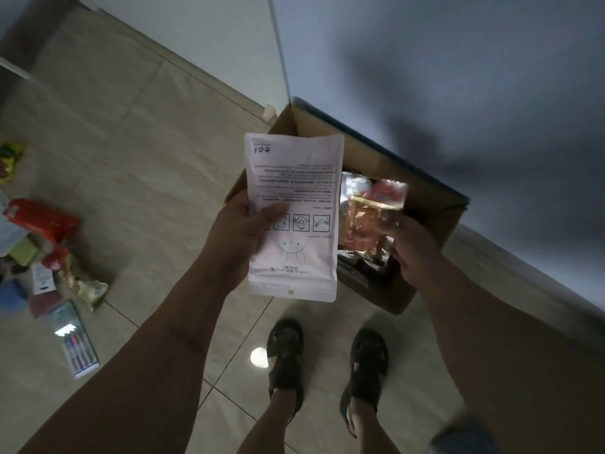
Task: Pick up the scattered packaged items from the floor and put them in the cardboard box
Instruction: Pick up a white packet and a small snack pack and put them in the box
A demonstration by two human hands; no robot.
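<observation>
My left hand (244, 234) grips a flat white printed pouch (294, 178) by its left edge, thumb across the front, holding it upright in front of the open cardboard box (429, 204). My right hand (409, 247) pinches a small clear packet with red and yellow contents (381, 193) above the box opening. Several packets lie inside the box (360, 237). More packaged items lie scattered on the floor at the left: a red pack (42, 219), a crumpled floral bag (85, 283), a pack of markers (77, 348).
The box stands on the tiled floor against a pale wall (458, 77). My two sandalled feet (327, 362) stand just in front of it. A yellow-green packet (9, 158) and blue and green items (13, 293) lie at the far left edge.
</observation>
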